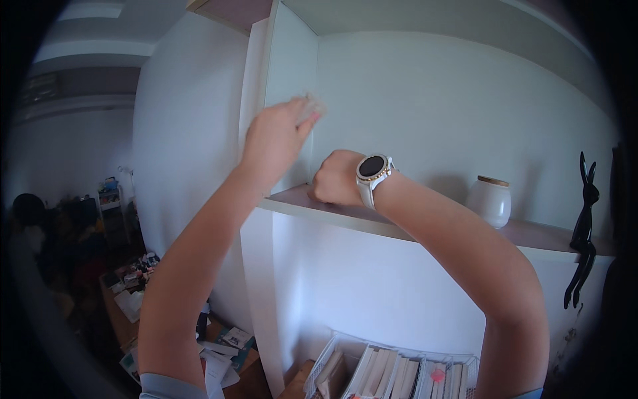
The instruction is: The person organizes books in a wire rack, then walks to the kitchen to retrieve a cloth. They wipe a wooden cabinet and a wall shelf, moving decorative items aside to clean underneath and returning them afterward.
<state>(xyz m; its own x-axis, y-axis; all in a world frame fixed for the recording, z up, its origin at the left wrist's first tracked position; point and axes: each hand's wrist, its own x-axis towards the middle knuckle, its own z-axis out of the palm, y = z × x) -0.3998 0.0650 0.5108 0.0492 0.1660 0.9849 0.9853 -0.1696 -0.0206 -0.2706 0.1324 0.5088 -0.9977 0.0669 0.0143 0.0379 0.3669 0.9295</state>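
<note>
My left hand (274,134) is raised in front of the left side panel of a white wall shelf (291,90). Its thumb is near the fingers, and the fingertips are a pale, see-through blur, so I cannot tell if something small is between them. Lower and to the right, my right hand (335,177) rests curled on the brownish shelf board (294,196), close to the left inner corner. Its fingertips are hidden beneath it, and so is anything they may hold. On the right wrist sits a watch (373,167) with a white strap, a dark round face and a gold-studded rim.
Right of my forearm stands a white ceramic jar (493,202) with a wooden lid. A glossy black rabbit figurine (587,214) sits on the board's edge, legs hanging down. Below are white wire baskets (324,364) of books (381,371). A cluttered desk (115,309) is lower left.
</note>
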